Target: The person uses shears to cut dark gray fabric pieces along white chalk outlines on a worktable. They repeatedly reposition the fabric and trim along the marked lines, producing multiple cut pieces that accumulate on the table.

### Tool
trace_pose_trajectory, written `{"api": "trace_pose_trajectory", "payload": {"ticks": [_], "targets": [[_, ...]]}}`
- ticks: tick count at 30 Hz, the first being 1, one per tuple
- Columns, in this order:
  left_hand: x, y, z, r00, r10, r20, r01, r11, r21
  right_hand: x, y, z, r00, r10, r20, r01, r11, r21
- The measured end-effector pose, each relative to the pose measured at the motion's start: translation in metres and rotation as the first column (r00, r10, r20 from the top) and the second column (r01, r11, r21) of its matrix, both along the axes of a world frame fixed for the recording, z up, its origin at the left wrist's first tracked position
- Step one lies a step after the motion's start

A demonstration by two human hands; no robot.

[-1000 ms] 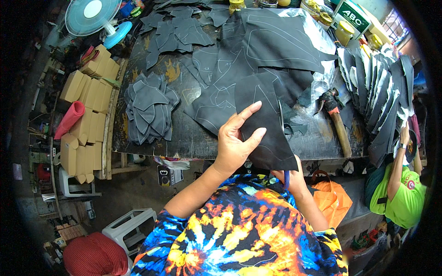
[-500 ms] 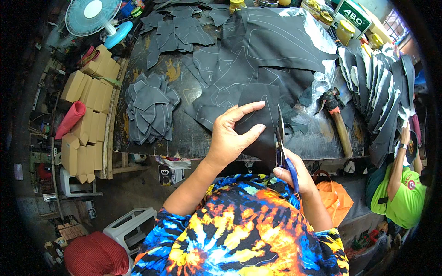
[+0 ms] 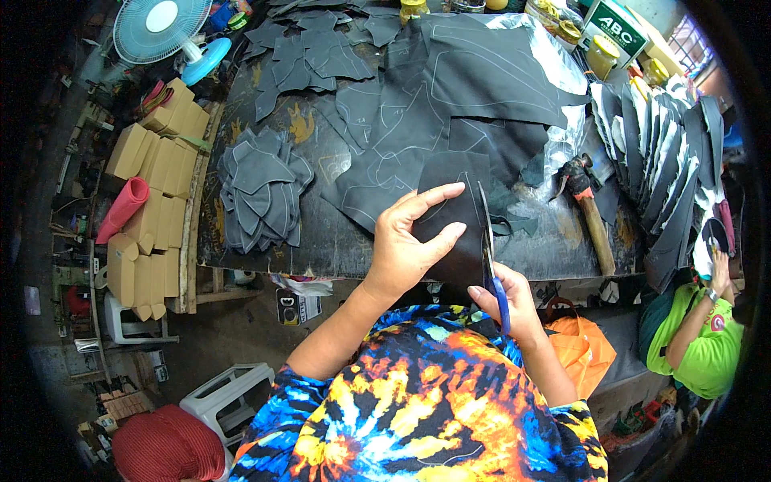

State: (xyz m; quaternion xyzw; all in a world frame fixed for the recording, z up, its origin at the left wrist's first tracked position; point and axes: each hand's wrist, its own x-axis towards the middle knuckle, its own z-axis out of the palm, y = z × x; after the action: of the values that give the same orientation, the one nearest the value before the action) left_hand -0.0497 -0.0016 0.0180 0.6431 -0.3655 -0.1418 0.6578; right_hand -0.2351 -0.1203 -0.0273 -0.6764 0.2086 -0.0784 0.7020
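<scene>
My left hand (image 3: 405, 245) holds a black leather-like piece (image 3: 454, 173) marked with a pale outline. Its thumb and forefinger spread over the top, while the other fingers are hidden. In my right hand (image 3: 520, 304) is a pair of scissors (image 3: 500, 296) with blue handles. The blades point away from me along the piece's right edge; they look nearly closed. Beyond my hands, larger black sheets (image 3: 494, 76) with drawn outlines lie on the dark worktable (image 3: 337, 257). A pile of cut black pieces (image 3: 261, 189) sits to the left.
A hammer (image 3: 590, 213) with a wooden handle lies at the table's right. Beside it, black pieces with white backing (image 3: 662, 161) stand in a row. A co-worker in a green shirt (image 3: 703, 337) is at far right. Cardboard boxes (image 3: 152, 201) and a fan (image 3: 165, 28) stand left.
My left hand and the black piece have shifted slightly right and down. The scissors have tilted a little, their tips moving left. The co-worker's hands have moved lower.
</scene>
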Motion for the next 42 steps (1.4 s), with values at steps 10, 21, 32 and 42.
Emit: {"api": "trace_pose_trajectory", "payload": {"ticks": [10, 21, 32, 42], "targets": [[-0.005, 0.005, 0.003, 0.987, -0.159, 0.015, 0.158, 0.985, 0.072, 0.006, -0.008, 0.003, 0.995, 0.010, 0.100, -0.020, 0.995, 0.099], [0.020, 0.020, 0.025, 0.941, -0.329, 0.081, 0.310, 0.932, 0.187, 0.006, -0.010, 0.026, 0.992, -0.106, -0.066, 0.115, 0.983, 0.140], [0.038, 0.005, 0.045, 0.797, 0.032, 0.603, -0.080, 0.995, 0.053, 0.062, -0.025, 0.031, 0.901, -0.393, 0.186, 0.363, 0.915, 0.177], [-0.051, -0.025, -0.032, 0.667, -0.483, -0.567, 0.145, 0.831, -0.537, 0.058, -0.026, 0.032, 0.855, -0.440, 0.276, 0.308, 0.858, 0.412]]}}
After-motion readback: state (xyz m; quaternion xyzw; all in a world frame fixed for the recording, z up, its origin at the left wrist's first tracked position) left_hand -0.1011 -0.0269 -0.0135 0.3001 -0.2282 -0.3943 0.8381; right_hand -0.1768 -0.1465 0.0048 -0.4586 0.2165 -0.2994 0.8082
